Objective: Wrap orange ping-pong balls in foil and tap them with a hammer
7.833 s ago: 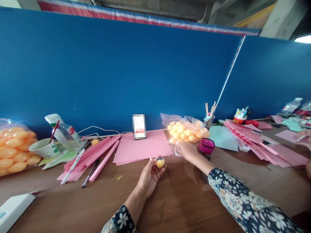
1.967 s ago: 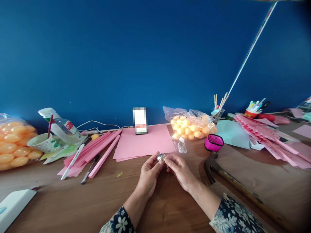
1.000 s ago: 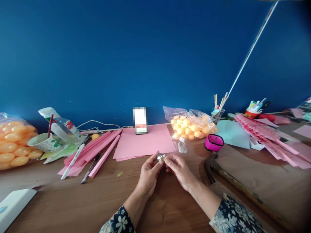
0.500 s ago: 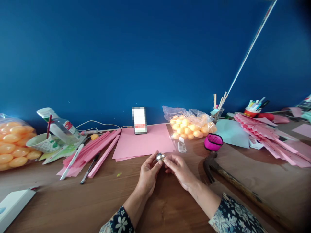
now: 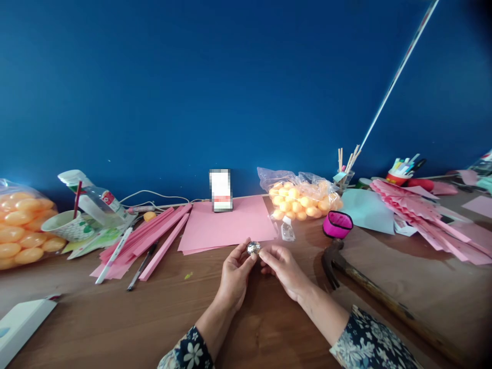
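A small silvery, shiny ball [image 5: 253, 248] sits between the fingertips of both my hands, just above the wooden table [image 5: 115, 323]. My left hand [image 5: 234, 277] pinches it from the left with thumb and fingers closed round it. My right hand [image 5: 282, 269] touches it from the right with pinched fingertips. Both hands hover near the front edge of a stack of pink paper sheets [image 5: 226, 225]. A clear bag of orange balls [image 5: 303, 200] lies just behind my right hand.
A hammer [image 5: 357, 282] lies to the right, beside a magenta tape roll [image 5: 337, 224]. Pink folded strips [image 5: 154, 241], pens, a paper cup [image 5: 63, 225] and a bottle [image 5: 92, 197] are on the left, with another bag of orange balls [image 5: 19, 230]. Folded pink fans [image 5: 418, 215] cover the right.
Long ago my left hand alone held an orange ball while the right reached into the bag. Over the last seconds both hands stay on the silvery ball, barely moving.
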`<state>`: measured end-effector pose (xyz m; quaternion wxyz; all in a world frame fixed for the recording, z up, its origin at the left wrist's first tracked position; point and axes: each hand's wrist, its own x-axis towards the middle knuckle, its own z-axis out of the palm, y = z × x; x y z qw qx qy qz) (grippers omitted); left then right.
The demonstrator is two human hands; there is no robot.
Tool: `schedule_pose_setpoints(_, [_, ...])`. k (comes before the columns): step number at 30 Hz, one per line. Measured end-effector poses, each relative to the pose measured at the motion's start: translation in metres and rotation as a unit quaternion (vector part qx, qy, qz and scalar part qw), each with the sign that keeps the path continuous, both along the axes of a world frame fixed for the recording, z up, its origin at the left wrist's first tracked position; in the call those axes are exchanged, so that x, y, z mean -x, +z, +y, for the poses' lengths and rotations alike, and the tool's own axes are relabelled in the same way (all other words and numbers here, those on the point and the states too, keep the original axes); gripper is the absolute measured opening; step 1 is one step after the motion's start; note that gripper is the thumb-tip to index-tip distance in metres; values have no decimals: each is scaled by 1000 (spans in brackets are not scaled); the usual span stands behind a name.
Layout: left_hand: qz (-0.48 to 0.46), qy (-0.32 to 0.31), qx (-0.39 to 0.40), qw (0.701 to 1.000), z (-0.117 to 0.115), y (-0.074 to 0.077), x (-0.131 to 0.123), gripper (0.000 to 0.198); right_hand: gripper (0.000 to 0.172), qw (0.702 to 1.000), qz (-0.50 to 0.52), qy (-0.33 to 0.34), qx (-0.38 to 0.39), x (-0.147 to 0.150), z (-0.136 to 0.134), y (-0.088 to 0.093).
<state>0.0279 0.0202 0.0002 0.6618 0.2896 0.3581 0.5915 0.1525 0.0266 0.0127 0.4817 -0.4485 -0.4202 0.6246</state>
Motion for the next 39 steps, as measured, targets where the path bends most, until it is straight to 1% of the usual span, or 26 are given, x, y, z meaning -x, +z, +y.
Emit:
schedule_pose_setpoints(4, [14, 7, -5, 1000, -1, -2, 0, 52, 28, 1000, -2, -9, 3, 1, 0, 0])
schedule_pose_setpoints(9, [33, 4, -30, 999, -1, -5, -1, 51, 29, 1000, 14, -7, 2, 2, 0, 1])
schedule_pose_setpoints(14, [40, 9, -29, 999, 0, -6, -2, 51, 28, 999, 33, -7, 0, 1, -1, -1])
schedule_pose_setpoints(22, [52, 10, -29, 998, 0, -4, -3, 50, 29, 999, 41, 0, -10, 1, 0, -6])
schedule_pose_setpoints(29, [53, 19, -25, 998, -1, -3, -3, 51, 31, 999, 27, -20, -10, 2, 0, -7])
schedule_pose_setpoints(39, [53, 17, -20, 998, -2, 1, -4, 50, 31, 999, 26, -44, -15, 4, 2, -7])
